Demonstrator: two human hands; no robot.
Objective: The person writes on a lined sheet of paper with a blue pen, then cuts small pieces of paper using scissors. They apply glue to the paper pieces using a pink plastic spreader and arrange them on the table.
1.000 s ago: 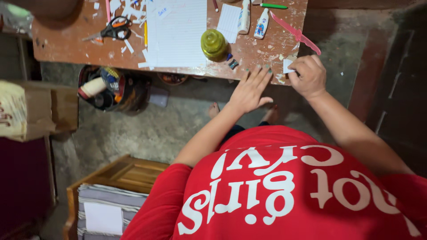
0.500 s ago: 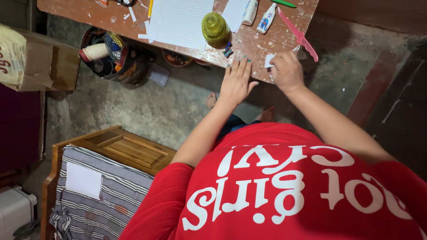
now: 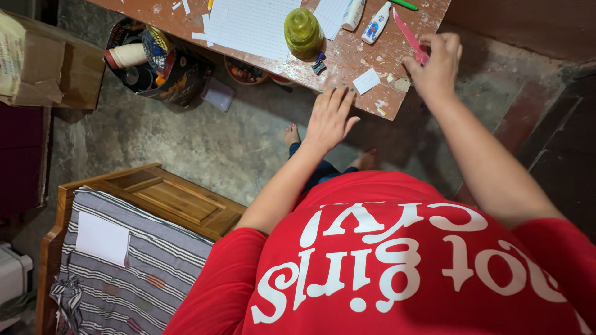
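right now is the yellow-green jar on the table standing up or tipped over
Standing up: the jar is seen from above, cap toward the camera, base on the table.

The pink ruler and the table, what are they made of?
The pink ruler in the right hand looks like thin, slightly see-through plastic. The table seems to be wood, its brown paint chipped and scuffed.

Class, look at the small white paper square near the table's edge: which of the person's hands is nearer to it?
Left. The left hand lies flat at the table edge just below the white paper square; the right hand is off to its right, gripping the pink knife.
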